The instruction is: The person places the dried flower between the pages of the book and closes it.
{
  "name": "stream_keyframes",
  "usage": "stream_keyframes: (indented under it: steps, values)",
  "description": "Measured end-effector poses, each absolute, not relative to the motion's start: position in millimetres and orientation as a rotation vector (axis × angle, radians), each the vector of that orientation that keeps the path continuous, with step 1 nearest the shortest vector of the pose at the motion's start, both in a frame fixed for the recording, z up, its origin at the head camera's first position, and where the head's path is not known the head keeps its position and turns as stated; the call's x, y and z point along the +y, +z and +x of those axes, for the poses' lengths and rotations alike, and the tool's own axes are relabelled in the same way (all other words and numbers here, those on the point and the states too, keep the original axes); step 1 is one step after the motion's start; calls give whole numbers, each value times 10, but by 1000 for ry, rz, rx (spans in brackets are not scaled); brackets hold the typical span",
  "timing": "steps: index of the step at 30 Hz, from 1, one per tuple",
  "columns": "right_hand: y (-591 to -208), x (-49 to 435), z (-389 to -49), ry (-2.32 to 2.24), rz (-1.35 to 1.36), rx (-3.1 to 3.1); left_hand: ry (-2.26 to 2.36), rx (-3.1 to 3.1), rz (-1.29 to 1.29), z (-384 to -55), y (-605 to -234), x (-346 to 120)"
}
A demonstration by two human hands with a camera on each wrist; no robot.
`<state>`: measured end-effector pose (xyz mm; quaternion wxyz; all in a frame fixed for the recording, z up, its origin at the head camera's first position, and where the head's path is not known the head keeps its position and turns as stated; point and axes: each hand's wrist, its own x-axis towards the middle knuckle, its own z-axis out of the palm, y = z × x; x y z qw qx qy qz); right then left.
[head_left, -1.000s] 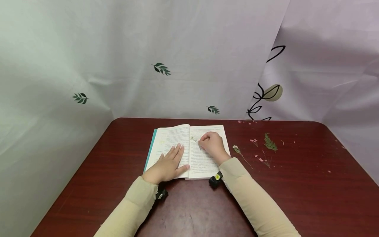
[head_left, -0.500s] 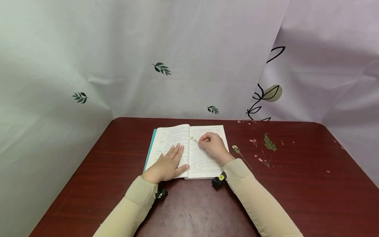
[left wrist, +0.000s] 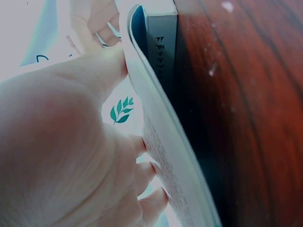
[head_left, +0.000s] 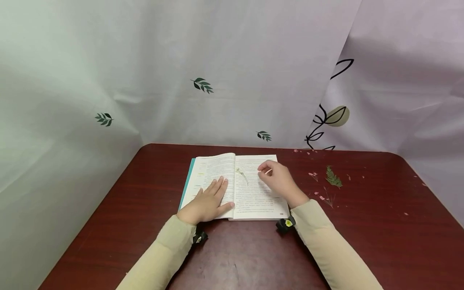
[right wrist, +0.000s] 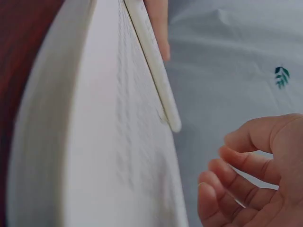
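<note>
An open book (head_left: 261, 203) lies on the table, its teal cover edge showing at the left. My left hand (head_left: 208, 203) rests with spread, straight fingers on the left page, thumb by the gutter; the left wrist view shows its fingertips touching the paper (left wrist: 165, 142). On the right page lies a small pale flower (head_left: 242, 173) with a thin curved stem, near the gutter. Over that page's right part hovers my right hand (head_left: 279, 181), apart from the flower. Its fingers (right wrist: 227, 172) are loosely bent, with nothing between thumb and fingertips in the right wrist view.
To the right of the book are a green fern leaf (head_left: 332, 177), a pink flower sprig (head_left: 328, 198) and a smaller pink bloom (head_left: 313, 175). Loose pink petals are scattered near the far edge. A pale curtain (head_left: 232, 72) stands behind the dark red table (head_left: 232, 249).
My right hand has let go of the pale flower and moved right, leaving it on the page. The white flower on the table is now hidden behind the right hand and wrist. Left hand stays.
</note>
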<state>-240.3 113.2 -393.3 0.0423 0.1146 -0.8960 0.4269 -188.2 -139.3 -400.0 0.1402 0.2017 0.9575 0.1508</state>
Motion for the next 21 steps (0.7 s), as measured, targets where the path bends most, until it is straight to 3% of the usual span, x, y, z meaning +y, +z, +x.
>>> stream_keyframes:
  steps: [5,11,21]
  values:
    - [-3863,1295,-2414,1142,349,-2737,433,2773,584,-1888,-3997,-1392]
    - [-3844,1472,-2447,1086,150,-2841,440,2774,580,-1895,-3978,-1379]
    - [-3942,1485,-2472,966,33,-3056,435,2790,586,-1870,-3992,-1371]
